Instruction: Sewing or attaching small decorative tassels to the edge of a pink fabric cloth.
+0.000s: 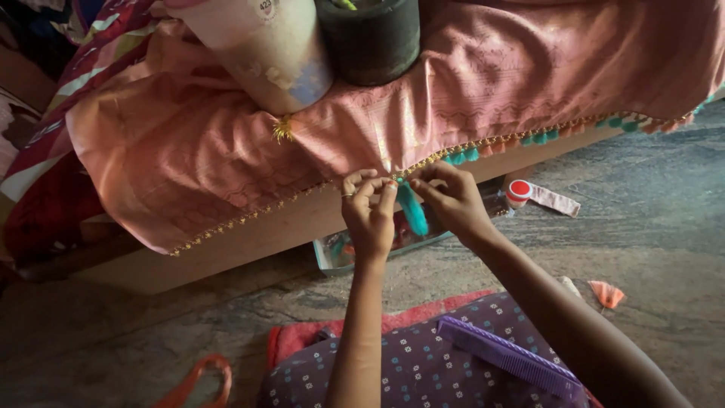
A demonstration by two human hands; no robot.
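At the far left I see striped bedding point(45, 143) bunched beside the wooden platform point(249, 242), and an orange strap point(198, 380) lies on the stone floor point(113, 332) below. A pink cloth point(189, 136) drapes over the platform edge, its hem trimmed with gold beads and, further right, teal and orange tassels point(544, 137). On the cloth stand a pale bottle point(260, 49) and, just beside it, a dark pot point(370, 38); a small yellow tassel point(282, 130) hangs under the bottle.

My left hand point(368, 215) is at the hem, fingers pinched shut on the cloth edge where a teal tassel point(411, 208) hangs. My right hand point(453, 200) meets it just beside, fingertips also closed on the hem at the top of that tassel. The tassel dangles down between both hands, in front of a clear tray point(336, 253) that sits on the floor under the platform edge.

Lower down, my lap is covered in purple dotted fabric point(408, 370) over a red cloth point(302, 336), and a purple comb point(510, 357) rests on it near my right forearm. To the right, a small tube with a red cap point(529, 193) lies on the floor, and an orange scrap point(606, 293) lies well apart from it.
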